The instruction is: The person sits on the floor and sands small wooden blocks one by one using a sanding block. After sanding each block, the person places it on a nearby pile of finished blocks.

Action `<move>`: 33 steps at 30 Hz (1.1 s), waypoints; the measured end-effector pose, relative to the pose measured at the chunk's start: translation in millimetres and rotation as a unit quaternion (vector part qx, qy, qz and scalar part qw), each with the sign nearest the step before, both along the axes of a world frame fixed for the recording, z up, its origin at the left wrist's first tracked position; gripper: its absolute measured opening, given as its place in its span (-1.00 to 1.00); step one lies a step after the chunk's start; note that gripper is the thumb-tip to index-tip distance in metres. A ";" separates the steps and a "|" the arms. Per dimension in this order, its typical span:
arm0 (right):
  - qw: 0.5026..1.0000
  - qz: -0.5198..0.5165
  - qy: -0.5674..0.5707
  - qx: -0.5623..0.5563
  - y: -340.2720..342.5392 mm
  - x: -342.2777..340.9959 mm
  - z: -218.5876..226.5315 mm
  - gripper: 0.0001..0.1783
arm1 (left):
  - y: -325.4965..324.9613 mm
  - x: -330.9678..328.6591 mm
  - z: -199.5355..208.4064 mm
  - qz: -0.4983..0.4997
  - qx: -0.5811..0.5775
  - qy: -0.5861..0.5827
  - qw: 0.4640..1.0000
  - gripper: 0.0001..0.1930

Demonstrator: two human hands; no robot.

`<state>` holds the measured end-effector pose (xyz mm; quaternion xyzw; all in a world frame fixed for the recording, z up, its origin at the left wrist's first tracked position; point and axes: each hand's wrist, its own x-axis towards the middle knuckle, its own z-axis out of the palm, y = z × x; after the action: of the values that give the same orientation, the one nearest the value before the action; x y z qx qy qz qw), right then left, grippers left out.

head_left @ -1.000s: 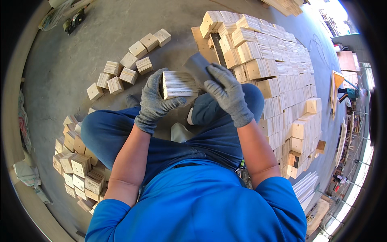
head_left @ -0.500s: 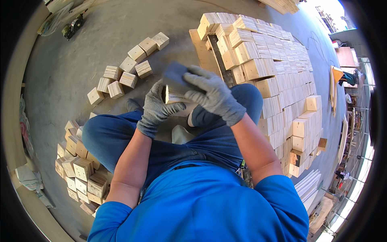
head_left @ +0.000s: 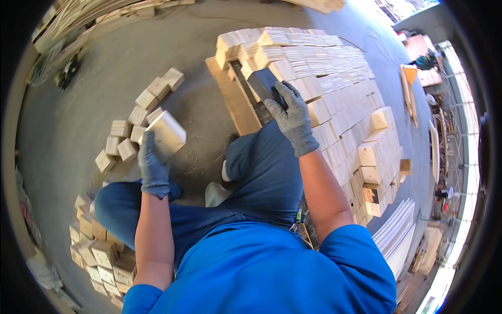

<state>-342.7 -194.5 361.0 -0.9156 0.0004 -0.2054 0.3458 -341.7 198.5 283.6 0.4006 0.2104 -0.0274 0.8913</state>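
Note:
My left hand [head_left: 153, 170], in a grey knit glove, is closed on a pale wooden block [head_left: 167, 135] held up near the loose row of blocks on the floor [head_left: 148, 99]. A dark grey sanding block [head_left: 263, 83] is gripped in my right hand [head_left: 293, 116], also gloved, over the near edge of the big stack of wooden blocks [head_left: 340, 94]. The two hands are well apart. My left fingertips are partly hidden by the block they hold.
The large stack rests on a wooden pallet [head_left: 235, 99] to my right. More wooden blocks [head_left: 104, 254] are piled beside my left knee. A dark power tool [head_left: 67, 73] lies at the far left. White boards [head_left: 397, 235] lean at the lower right.
My hands have separated. The left has carried the wooden block leftward toward the loose row, while the right has moved the sanding block off it and right. The view has shifted too.

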 end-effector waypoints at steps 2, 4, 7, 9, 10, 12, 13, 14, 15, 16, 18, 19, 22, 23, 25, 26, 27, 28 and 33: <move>0.998 -0.044 -0.025 -0.048 -33.2 9.2 -5.9 -0.33 | 0.8 0.7 0.5 -0.003 0.003 0.018 1.000 -0.36; 0.968 -0.140 -0.008 -0.207 -73.5 14.7 -16.1 -0.24 | -1.8 3.2 -0.8 0.007 0.014 0.034 0.999 -0.38; 0.957 -0.201 0.016 -0.208 -120.8 14.2 -29.8 -0.23 | -4.5 4.4 -9.7 -0.025 0.024 0.035 0.999 -0.38; 0.962 -0.190 0.008 -0.194 -133.1 21.0 -32.6 -0.24 | -5.9 5.0 -18.2 -0.033 0.012 0.025 0.999 -0.38; 0.964 -0.187 0.004 -0.189 -138.5 25.8 -32.9 -0.24 | -6.9 5.4 -21.4 -0.041 0.004 0.021 0.999 -0.39; 0.956 -0.204 -0.024 -0.211 -142.0 40.7 -39.1 -0.24 | -5.8 5.3 -30.5 -0.068 0.010 0.041 0.997 -0.38; 0.949 -0.221 -0.037 -0.223 -140.2 48.4 -41.6 -0.25 | -4.5 5.8 -37.3 -0.079 0.005 0.029 0.996 -0.37; 0.950 -0.223 -0.038 -0.217 -142.1 54.3 -43.1 -0.24 | -4.1 6.4 -43.9 -0.089 0.001 0.018 0.996 -0.37; 0.949 -0.231 -0.018 -0.213 -135.2 60.3 -42.3 -0.22 | -1.7 6.6 -47.4 -0.088 -0.004 0.020 0.996 -0.36; 0.952 -0.232 0.022 -0.200 -133.2 62.2 -41.0 -0.22 | -2.9 5.8 -49.2 -0.093 0.009 0.023 0.995 -0.36; 0.929 -0.201 0.211 -0.228 -122.6 56.1 -23.8 -0.10 | 0.4 5.4 -53.2 -0.096 0.036 0.027 0.994 -0.37; 0.913 -0.198 0.267 -0.238 -130.8 58.0 -42.0 -0.03 | 1.2 7.3 -57.4 -0.102 0.026 0.024 0.994 -0.38; 0.913 -0.197 0.271 -0.234 -125.3 51.0 -32.9 0.00 | -2.4 7.0 -56.1 -0.104 0.022 0.033 0.994 -0.38; 0.919 -0.208 0.247 -0.228 -121.8 46.0 -28.0 0.03 | -5.1 7.1 -57.0 -0.111 0.022 0.025 0.993 -0.37; 0.943 -0.186 0.199 -0.189 -106.9 40.6 -19.0 0.05 | -7.5 7.5 -57.6 -0.124 0.023 0.009 0.992 -0.37; 0.954 -0.177 0.173 -0.171 -98.6 37.3 -12.5 0.06 | -11.6 8.9 -55.7 -0.132 0.029 0.008 0.991 -0.36; 0.974 -0.139 0.143 -0.105 -84.2 29.7 -8.9 0.07 | -17.2 10.1 -52.3 -0.141 0.035 0.006 0.989 -0.35; 0.985 -0.099 0.135 -0.041 -67.4 23.2 -8.1 0.09 | -21.8 10.1 -48.5 -0.150 0.041 0.003 0.988 -0.34; 0.971 0.113 0.203 0.054 35.3 -10.4 -1.2 0.31 | -39.5 9.6 -36.6 -0.145 0.019 -0.008 0.989 -0.31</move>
<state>-353.1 -159.2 359.8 -0.9121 -0.0219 0.0251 0.4085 -332.1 159.0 247.0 0.4439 0.1433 -0.1495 0.8718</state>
